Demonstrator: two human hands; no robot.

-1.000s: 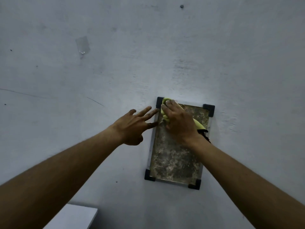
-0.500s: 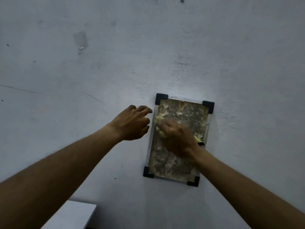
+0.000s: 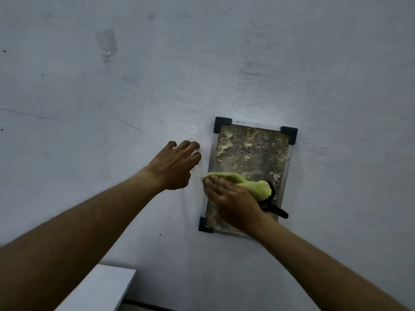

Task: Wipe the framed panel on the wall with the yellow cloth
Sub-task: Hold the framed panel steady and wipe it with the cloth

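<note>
The framed panel (image 3: 249, 153) hangs on the white wall, a mottled grey-brown sheet with black corner caps; its lower right corner is hidden behind my right wrist. My right hand (image 3: 233, 200) presses the yellow cloth (image 3: 258, 187) flat against the lower half of the panel, fingers stretched toward the left edge. The cloth's black-trimmed end sticks out to the right of that hand. My left hand (image 3: 174, 167) holds nothing and rests its bent fingertips on the wall just left of the frame.
A white ledge or tabletop corner (image 3: 101, 290) juts out below at the lower left. A clear patch of tape (image 3: 107, 44) sticks to the wall at the upper left. Thin scratches mark the wall left of the panel.
My right hand has slid the cloth from the panel's top left corner down to its lower half. My left hand has pulled its fingers off the frame edge and bent them against the wall.
</note>
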